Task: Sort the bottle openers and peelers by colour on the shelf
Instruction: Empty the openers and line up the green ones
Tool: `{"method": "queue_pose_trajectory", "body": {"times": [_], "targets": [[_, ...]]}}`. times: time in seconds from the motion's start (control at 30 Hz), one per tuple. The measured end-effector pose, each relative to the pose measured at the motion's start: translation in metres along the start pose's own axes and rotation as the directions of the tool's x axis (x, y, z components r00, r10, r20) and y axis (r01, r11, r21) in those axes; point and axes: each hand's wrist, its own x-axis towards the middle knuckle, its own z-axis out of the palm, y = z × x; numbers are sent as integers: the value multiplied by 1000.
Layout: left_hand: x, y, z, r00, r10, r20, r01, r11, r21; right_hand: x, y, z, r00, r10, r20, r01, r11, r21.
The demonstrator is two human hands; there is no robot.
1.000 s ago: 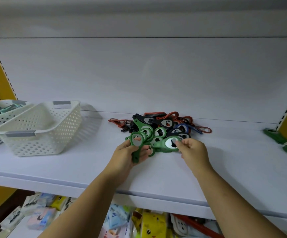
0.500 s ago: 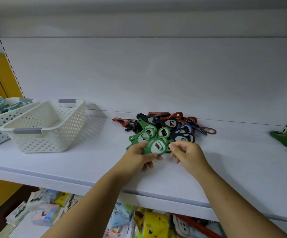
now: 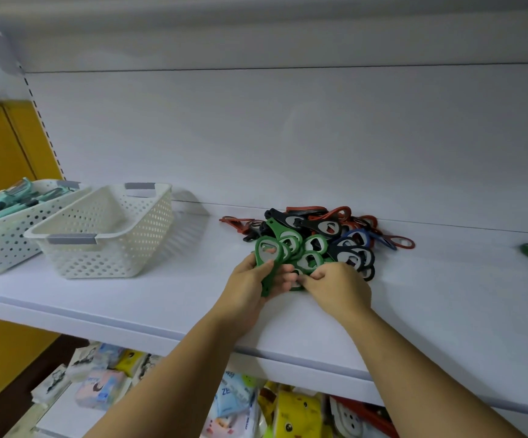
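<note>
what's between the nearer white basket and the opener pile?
Bare shelf only, carrying a shadow, between nearer white basket and opener pile; head view shows it.

Both bare forearms run up from the bottom edge to mid-frame. Left hand (image 3: 250,289) grips a green opener (image 3: 267,252), thumb on top. Right hand (image 3: 340,287) is knuckles-up right beside it, fingers curled, tips hidden.

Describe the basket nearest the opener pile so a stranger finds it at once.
Start at the white shelf and look to its left end, where two white perforated baskets sit side by side. It is the right-hand basket, closer to the pile of openers. Unlike its neighbour holding teal peelers, nothing shows inside it.
</note>
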Motion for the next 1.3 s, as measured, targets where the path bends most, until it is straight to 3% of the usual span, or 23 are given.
{"method": "queue_pose_trajectory", "body": {"times": [0.13,0.27,0.37,0.47,0.53,0.63,0.73,0.9,1.03,1.23,1.3], "targets": [[2,-2,1,1000,7,-26,-8,999,-38,-1,7,-5,999,33,0,-31,914,405],[2,-2,0,998,5,-61,-10,997,-80,3,13,-11,974,226,-26,-107,559,822],[1,-2,-1,999,-2,-47,1,999,-36,3,13,-15,956,294,5,-117,362,925],[-4,2,-1,1000,-12,7,11,999,51,1,12,-19,960,279,32,-99,230,968],[-6,3,0,999,-21,42,16,993,116,-1,10,-19,980,187,64,-110,249,962],[-6,4,0,997,-45,56,34,981,193,-4,7,-15,994,43,97,-106,392,914],[-7,4,2,994,-68,86,45,968,248,-4,7,-13,997,-7,79,-66,495,866],[-5,2,2,988,-74,135,33,957,288,-4,7,-14,998,8,67,-62,502,863],[-5,-1,2,989,-27,142,-27,930,368,-6,8,-12,999,-29,18,5,630,777],[-2,-2,-3,998,33,59,-47,970,238,-3,9,-11,988,96,-120,4,763,646],[-2,-4,-3,997,38,67,-53,970,237,-3,9,-10,993,66,-100,11,784,620]]}}
